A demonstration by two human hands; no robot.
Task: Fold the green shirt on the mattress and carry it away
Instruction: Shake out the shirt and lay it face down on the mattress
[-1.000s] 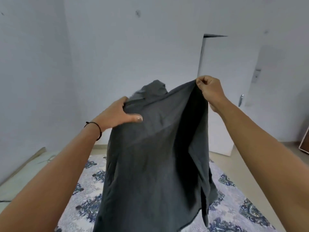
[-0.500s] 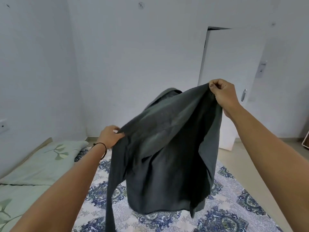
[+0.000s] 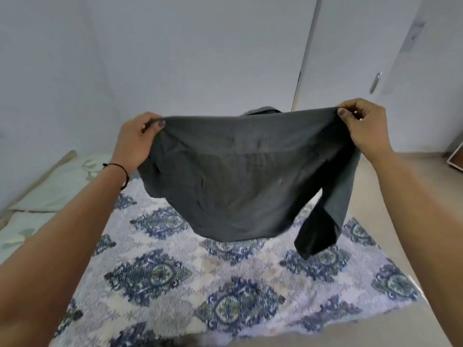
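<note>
Both grips were pinched on the shirt (image 3: 248, 181) when I looked: the left hand (image 3: 136, 144) had thumb and fingers closed on one end of the top edge, the right hand (image 3: 363, 126) closed on the other, so the cloth hung stretched between them, clear of the bed. From my view the two forearms came in from the bottom corners, cut off by the frame, and a dark band (image 3: 120, 171) sat on the left wrist. I could not see most of the fingers; they were tucked behind the fabric. The shirt read as dark grey-green, its front or back hard to tell. One sleeve (image 3: 318, 234) dangled at the right, and a bit of collar showed just above the top edge. Below lay the mattress (image 3: 200, 284) under a blue patterned cover, blurred at the near edge. Farther left I saw a pale pillow (image 3: 67, 181), partly hidden by the left arm. Beyond stood a white wall and a door (image 3: 350, 58) whose handle (image 3: 375, 82) I could barely make out.
</note>
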